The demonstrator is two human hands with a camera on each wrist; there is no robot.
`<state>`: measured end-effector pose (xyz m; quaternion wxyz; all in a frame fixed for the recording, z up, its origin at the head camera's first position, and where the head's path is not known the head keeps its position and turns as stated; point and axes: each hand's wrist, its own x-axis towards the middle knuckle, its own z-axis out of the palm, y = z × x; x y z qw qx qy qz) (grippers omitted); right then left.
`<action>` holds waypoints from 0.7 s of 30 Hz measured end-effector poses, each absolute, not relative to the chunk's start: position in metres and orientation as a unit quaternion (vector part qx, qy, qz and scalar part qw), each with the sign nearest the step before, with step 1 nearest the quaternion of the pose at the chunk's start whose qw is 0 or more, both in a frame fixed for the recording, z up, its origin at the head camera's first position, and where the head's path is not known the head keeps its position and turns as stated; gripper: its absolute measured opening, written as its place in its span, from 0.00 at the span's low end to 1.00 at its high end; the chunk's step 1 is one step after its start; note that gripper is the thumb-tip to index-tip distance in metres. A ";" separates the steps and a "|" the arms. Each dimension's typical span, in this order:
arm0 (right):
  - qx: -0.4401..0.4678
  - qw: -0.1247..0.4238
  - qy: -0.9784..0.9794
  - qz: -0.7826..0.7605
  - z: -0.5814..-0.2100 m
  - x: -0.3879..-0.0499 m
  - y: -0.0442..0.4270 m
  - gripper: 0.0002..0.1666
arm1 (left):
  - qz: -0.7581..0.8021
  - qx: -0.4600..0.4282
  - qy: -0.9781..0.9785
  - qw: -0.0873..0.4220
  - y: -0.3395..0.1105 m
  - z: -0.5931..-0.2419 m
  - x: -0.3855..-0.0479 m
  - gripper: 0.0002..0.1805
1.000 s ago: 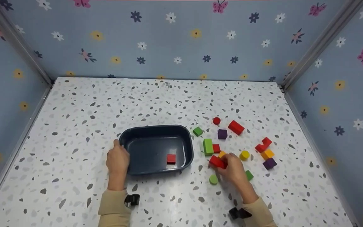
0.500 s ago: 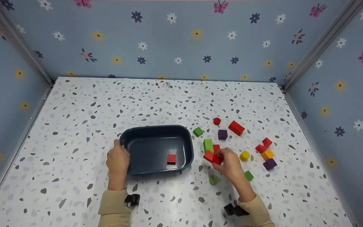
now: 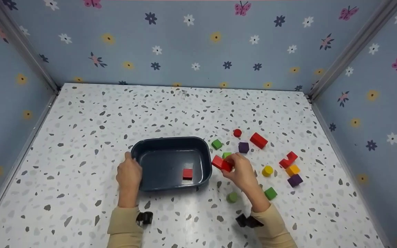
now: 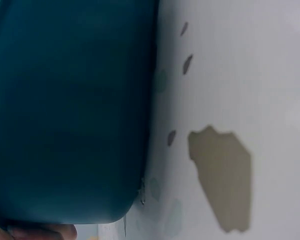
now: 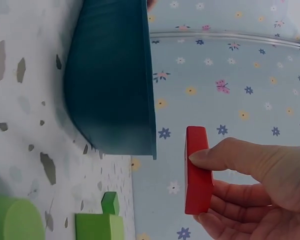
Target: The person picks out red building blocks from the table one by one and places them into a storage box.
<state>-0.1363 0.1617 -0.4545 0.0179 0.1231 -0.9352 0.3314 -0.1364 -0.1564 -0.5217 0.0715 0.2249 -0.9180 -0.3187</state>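
A dark blue rectangular tub [image 3: 171,162] sits on the speckled table, with one red block [image 3: 187,174] lying inside near its right end. My left hand [image 3: 129,172] grips the tub's left rim; in the left wrist view its fingers [image 4: 45,232] show at the tub's end. Between thumb and fingers my right hand [image 3: 241,170] pinches a red rectangular block [image 5: 197,170], raised off the table just right of the tub's right rim. Under that hand a green block [image 3: 226,155] is partly hidden, and a green cylinder [image 3: 232,197] stands nearer me.
Right of the tub lie a green cube [image 3: 216,144], purple cubes [image 3: 243,147], a red cylinder [image 3: 237,133], a long red block [image 3: 258,140] and a yellow cylinder [image 3: 267,171]. Farther right, a notched red block [image 3: 288,160] touches an orange block [image 3: 292,170]. Flowered walls [image 3: 198,41] enclose the table.
My right hand has lifted the red block from among the others and carried it left and away from me, to beside the tub's rim. The left hand and tub have stayed put.
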 end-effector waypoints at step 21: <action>0.215 0.070 -0.925 0.304 -0.464 -0.160 0.114 0.17 | -0.315 0.219 -0.920 0.084 -0.157 -0.523 -0.136 0.11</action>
